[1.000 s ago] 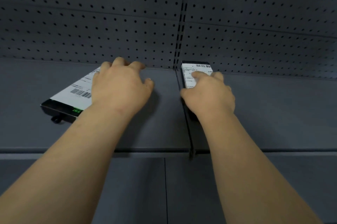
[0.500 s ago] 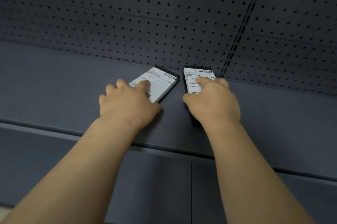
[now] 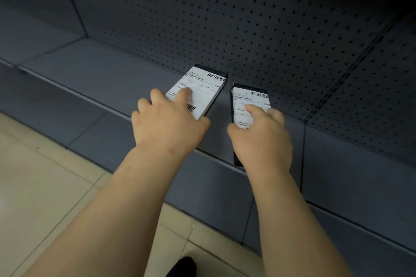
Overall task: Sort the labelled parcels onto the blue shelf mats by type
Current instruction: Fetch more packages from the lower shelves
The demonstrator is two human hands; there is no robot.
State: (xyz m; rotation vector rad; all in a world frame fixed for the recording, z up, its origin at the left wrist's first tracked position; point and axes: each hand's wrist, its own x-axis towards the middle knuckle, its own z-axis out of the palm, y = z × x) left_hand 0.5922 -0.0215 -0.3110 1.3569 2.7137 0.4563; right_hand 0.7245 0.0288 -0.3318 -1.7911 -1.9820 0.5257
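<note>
Dark pegboard (image 3: pixel 258 29) is backing a blue-grey shelf mat (image 3: pixel 101 74), with beige floor tiles (image 3: pixel 45 186) showing at near left. Two flat black parcels with white labels are lying on the mat, near each other but apart, both close to the pegboard. The left parcel (image 3: pixel 202 89) is being pressed by the left hand (image 3: pixel 168 123), fingers spread and mostly straight on the label, thumb at its near corner. The right parcel (image 3: pixel 247 103) is being touched by the right hand (image 3: pixel 261 139), fingers laid over the label; whether it is being gripped at the edge cannot be told.

Step in hand, as judged: placing and squaring the two parcels side by side. The left parcel's long axis is running near-left to far-right, barcode end pointing far-right at the pegboard. The right parcel's long axis is running near to far, barcode end far. The next move is probably calling for a small turn of the left parcel to match, then both hands being lifted off.
</note>
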